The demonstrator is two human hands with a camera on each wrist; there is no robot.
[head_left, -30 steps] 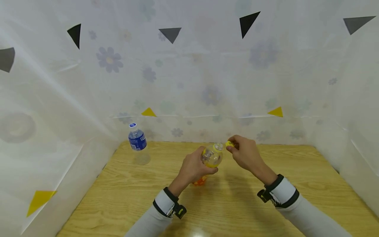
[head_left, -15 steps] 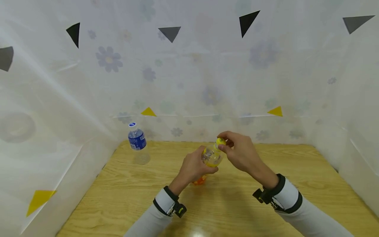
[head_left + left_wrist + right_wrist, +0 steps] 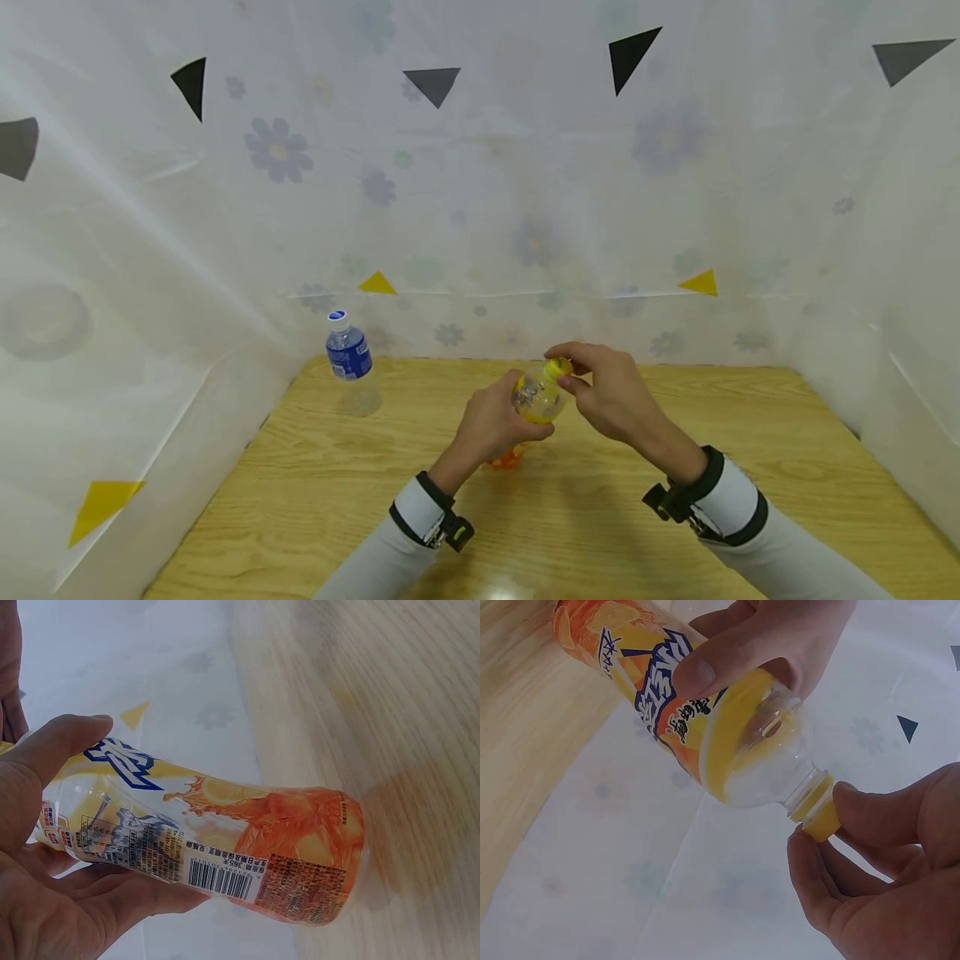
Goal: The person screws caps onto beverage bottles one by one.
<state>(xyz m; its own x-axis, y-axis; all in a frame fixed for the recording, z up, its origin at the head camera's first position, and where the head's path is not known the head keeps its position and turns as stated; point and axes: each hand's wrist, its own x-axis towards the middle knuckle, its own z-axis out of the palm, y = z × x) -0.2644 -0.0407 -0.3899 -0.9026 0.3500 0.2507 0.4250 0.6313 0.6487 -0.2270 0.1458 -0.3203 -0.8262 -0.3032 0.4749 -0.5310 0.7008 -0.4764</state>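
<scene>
Noting blue-labelled bottle (image 3: 349,358) upright at left on tabletop (image 3: 300,500), then gripping with left hand (image 3: 491,421) a tilted orange-labelled bottle (image 3: 225,832), and, at the neck (image 3: 804,796), pinching yellow cap (image 3: 557,367) with right hand (image 3: 615,396), brought in from just beside it a second ago, so apparently capped, though perhaps not tight

The held bottle (image 3: 694,729) is colourless at its shoulder, with a label (image 3: 217,806) of orange, yellow and white, blue-edged white lettering, an orange fruit-and-splash picture and a black-and-white barcode (image 3: 221,878). Its yellow cap (image 3: 822,820) is plain. The far-left bottle (image 3: 349,357) has a blue label and a blue-topped white cap (image 3: 338,321). Brown-yellow wood grain covers the table (image 3: 300,517). Pale purple and green flowers pattern the whitish sheeting (image 3: 480,208), with black, grey and yellow triangles (image 3: 701,283). The sleeves (image 3: 791,546) are pale grey.
</scene>
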